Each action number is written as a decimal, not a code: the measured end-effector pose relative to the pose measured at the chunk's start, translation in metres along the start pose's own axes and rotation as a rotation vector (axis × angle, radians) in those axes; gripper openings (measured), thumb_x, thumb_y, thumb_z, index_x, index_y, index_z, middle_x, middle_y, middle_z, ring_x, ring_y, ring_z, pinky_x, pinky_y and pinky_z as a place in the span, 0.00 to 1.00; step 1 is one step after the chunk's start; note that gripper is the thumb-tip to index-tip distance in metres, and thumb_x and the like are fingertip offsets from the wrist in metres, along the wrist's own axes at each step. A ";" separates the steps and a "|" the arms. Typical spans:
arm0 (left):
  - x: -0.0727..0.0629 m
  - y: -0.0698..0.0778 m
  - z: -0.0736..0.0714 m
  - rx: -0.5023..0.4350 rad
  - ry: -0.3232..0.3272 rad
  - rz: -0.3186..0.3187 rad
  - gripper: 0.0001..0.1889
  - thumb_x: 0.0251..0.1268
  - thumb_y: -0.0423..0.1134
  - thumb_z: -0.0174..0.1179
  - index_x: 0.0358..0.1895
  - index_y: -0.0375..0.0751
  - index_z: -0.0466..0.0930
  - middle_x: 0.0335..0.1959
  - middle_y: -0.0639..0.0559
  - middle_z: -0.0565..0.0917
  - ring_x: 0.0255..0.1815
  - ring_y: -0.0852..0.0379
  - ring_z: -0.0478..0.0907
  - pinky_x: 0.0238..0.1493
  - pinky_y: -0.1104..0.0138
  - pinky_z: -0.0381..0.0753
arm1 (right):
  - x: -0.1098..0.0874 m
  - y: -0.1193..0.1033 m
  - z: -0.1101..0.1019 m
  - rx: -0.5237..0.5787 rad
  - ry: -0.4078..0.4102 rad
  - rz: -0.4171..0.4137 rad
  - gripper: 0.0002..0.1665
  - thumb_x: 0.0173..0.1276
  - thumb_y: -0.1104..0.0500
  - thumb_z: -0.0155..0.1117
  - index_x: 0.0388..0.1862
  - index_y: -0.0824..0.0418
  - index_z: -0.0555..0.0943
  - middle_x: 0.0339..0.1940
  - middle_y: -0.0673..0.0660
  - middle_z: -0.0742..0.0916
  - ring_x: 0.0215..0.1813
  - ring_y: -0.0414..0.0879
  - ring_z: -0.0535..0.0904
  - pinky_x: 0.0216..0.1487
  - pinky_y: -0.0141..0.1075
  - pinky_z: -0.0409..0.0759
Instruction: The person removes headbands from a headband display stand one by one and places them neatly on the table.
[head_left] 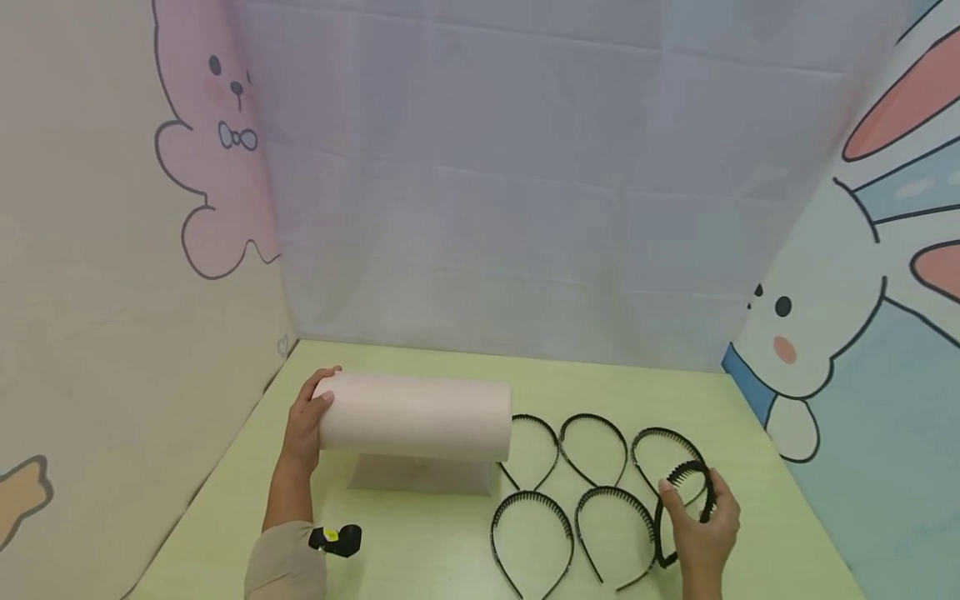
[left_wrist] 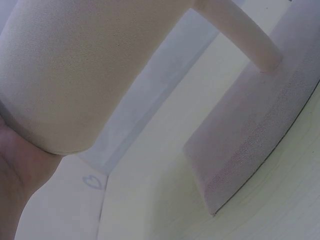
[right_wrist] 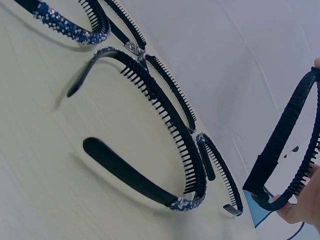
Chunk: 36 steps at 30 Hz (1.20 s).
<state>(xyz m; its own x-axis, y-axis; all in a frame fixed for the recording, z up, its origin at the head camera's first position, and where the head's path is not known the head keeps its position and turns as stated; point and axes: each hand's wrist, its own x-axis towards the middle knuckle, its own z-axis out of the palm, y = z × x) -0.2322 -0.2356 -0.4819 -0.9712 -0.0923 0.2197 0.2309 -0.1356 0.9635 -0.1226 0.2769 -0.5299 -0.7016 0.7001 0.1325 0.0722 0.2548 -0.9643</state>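
My left hand [head_left: 303, 425] grips the left end of a pale, cloth-covered headband display stand [head_left: 416, 417], thumb in front and fingers over the far side. The left wrist view shows the thick roll, its short post [left_wrist: 245, 35] and the flat base [left_wrist: 240, 130] on the table. In my right hand [head_left: 705, 533] I hold up a black toothed headband [right_wrist: 285, 135] between thumb and fingers, above the right side of the table. Below and left of it lie a front headband [head_left: 531, 496] and a second front headband [head_left: 615, 492], teeth showing.
Behind these is a back row of 3 headbands, the middle headband [head_left: 592, 417] near the right headband [head_left: 663, 432]. Glittery blue and silver beads [right_wrist: 67, 27] trim some of them. Cartoon-printed walls [head_left: 480, 208] close off the pale yellow table [head_left: 420, 550].
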 end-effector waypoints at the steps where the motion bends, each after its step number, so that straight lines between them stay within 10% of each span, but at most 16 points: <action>1: 0.000 0.000 0.000 0.000 -0.001 -0.002 0.18 0.71 0.37 0.44 0.62 0.39 0.63 0.64 0.51 0.65 0.53 0.51 0.66 0.41 0.63 0.73 | 0.001 0.002 -0.001 -0.005 -0.002 0.015 0.48 0.53 0.51 0.73 0.70 0.60 0.61 0.67 0.64 0.64 0.69 0.56 0.52 0.67 0.46 0.46; 10: 0.003 0.000 0.000 -0.002 0.002 -0.004 0.18 0.71 0.35 0.43 0.62 0.38 0.62 0.63 0.53 0.66 0.52 0.51 0.66 0.40 0.63 0.73 | 0.019 0.042 -0.012 -0.111 0.006 0.115 0.53 0.52 0.42 0.71 0.72 0.54 0.58 0.70 0.63 0.61 0.71 0.58 0.50 0.65 0.55 0.48; 36: 0.002 -0.004 -0.002 -0.041 -0.022 0.029 0.16 0.71 0.35 0.43 0.60 0.39 0.64 0.63 0.53 0.66 0.54 0.51 0.66 0.40 0.62 0.73 | 0.020 0.035 -0.029 -0.397 -0.209 0.222 0.61 0.52 0.36 0.68 0.71 0.70 0.52 0.64 0.79 0.56 0.61 0.76 0.47 0.52 0.65 0.54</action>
<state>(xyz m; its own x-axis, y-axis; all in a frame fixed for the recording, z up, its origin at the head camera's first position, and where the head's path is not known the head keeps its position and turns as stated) -0.2353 -0.2373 -0.4858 -0.9651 -0.0752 0.2508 0.2603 -0.1733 0.9498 -0.1138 0.3191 -0.5546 -0.7632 0.6276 -0.1539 0.4714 0.3778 -0.7969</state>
